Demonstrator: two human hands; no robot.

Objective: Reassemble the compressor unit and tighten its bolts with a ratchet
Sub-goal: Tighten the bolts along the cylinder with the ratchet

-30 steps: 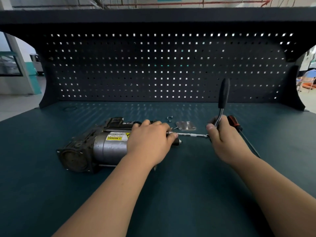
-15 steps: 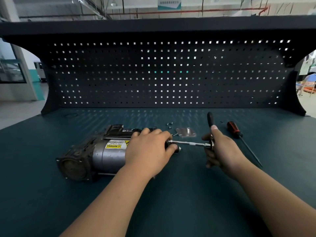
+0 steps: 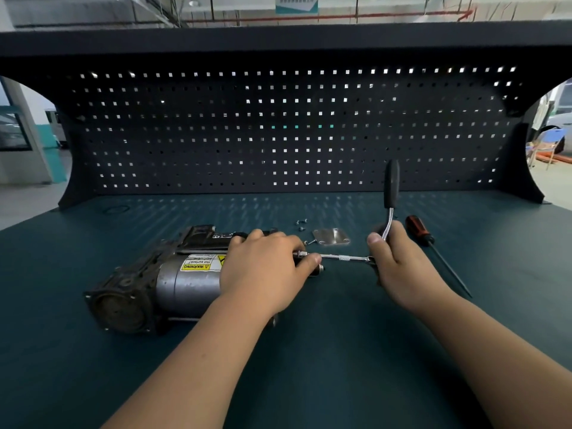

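- We are holding the compressor unit (image 3: 161, 283) down with our left hand (image 3: 266, 270). The palm is lying over the right end of its grey cylinder and the fingers are curling over the far side, clasping it.
- The compressor is lying on its side on the dark green bench top (image 3: 309, 351), stretching leftward from our left fingers. Its yellow warning label (image 3: 198, 264) is showing just left of the knuckles.
- Our left fingertips (image 3: 314, 259) are touching the socket end of the extension bar (image 3: 343, 258), which is running level between the two hands.
- Our right hand (image 3: 399, 267) is gripping the ratchet (image 3: 391, 187) near its head, with the fingers wrapping the steel shank and the thumb pointing up. The black handle is rising above those fingers toward the pegboard (image 3: 278, 128).
- A small metal cover plate (image 3: 331, 236) is lying flat just beyond the extension bar, between the two sets of fingers.
- A few loose screws (image 3: 301, 224) are lying just past the left fingertips, near the plate.
- A red-and-black screwdriver (image 3: 418, 227) is lying just right of our right fingers, apart from them, with its tip pointing toward us.
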